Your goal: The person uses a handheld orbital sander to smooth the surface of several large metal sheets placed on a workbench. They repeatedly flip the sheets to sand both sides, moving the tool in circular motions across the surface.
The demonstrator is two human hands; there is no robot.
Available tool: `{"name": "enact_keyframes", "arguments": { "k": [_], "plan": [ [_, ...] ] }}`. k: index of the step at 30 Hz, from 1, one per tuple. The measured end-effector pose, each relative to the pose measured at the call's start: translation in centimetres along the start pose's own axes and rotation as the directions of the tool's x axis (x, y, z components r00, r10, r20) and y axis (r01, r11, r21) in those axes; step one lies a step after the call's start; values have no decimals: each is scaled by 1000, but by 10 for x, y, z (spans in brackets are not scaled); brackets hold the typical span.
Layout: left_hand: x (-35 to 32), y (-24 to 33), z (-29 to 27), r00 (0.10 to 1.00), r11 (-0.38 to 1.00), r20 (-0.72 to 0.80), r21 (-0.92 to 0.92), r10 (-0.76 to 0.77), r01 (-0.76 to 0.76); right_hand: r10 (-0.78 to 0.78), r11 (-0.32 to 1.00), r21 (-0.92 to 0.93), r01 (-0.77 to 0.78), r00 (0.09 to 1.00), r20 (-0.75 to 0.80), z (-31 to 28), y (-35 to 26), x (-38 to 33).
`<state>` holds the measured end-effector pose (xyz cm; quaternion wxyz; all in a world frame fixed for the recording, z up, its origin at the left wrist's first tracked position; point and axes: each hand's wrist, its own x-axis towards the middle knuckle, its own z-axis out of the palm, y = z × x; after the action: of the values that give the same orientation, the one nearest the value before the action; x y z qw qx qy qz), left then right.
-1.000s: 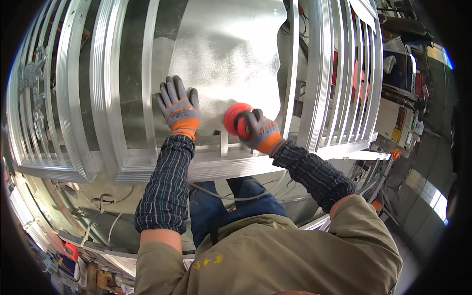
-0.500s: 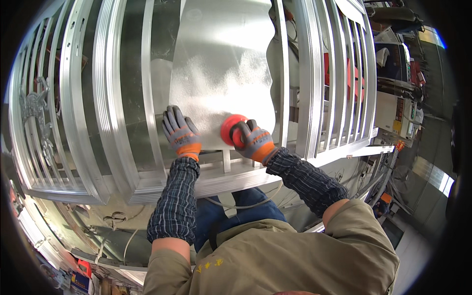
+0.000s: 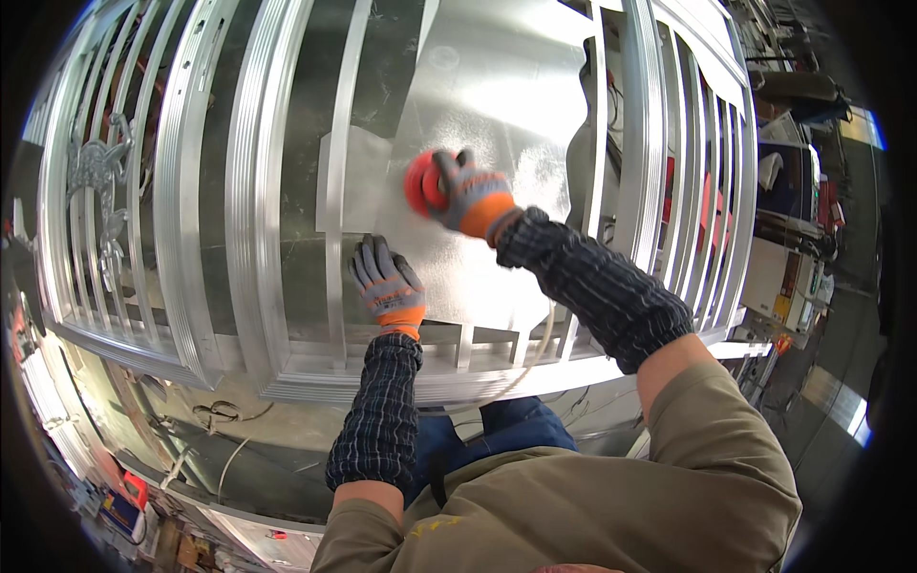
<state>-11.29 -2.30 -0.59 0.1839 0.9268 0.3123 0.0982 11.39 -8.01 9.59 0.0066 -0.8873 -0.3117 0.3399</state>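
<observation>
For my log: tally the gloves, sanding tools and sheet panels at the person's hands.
Grey knit gloves with orange cuffs: 2, on the left hand and the right hand
Round red sanding tool: 1
Flat silver sheet-metal panel: 1
Total: 4

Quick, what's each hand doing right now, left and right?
Left hand: open, palm flat on the metal panel.
Right hand: closed around the red round sander, pressing it on the panel.

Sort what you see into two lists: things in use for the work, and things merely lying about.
In use:
right hand
red sanding tool
left hand
metal panel
air hose

Lying about:
cables on the floor
cluttered shelves
</observation>
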Motion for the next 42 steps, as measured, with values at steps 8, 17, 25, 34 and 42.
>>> {"name": "enact_keyframes", "arguments": {
  "k": [8, 17, 25, 34, 42],
  "plan": [
    [2, 2, 1, 996, 999, -75, 12, 50, -49, -39, 999, 24, 46, 972, -231, -53, 15, 109],
    [-1, -4, 5, 996, 998, -73, -18, 54, -55, -298, 949, -103, 297, 955, 13, -18, -26, 38],
    [2, 4, -5, 999, 999, -26, 34, 40, -39, 120, 990, 105, -89, 934, -337, -134, 62, 190],
    [-3, 0, 0, 1000, 999, -18, -43, 12, -13, -205, 978, -55, 203, 978, -47, -75, 8, 101],
    [117, 60, 8, 988, 989, 74, 71, -133, 127, 187, 979, 154, -136, 897, -401, -159, 89, 215]
  ]
}}
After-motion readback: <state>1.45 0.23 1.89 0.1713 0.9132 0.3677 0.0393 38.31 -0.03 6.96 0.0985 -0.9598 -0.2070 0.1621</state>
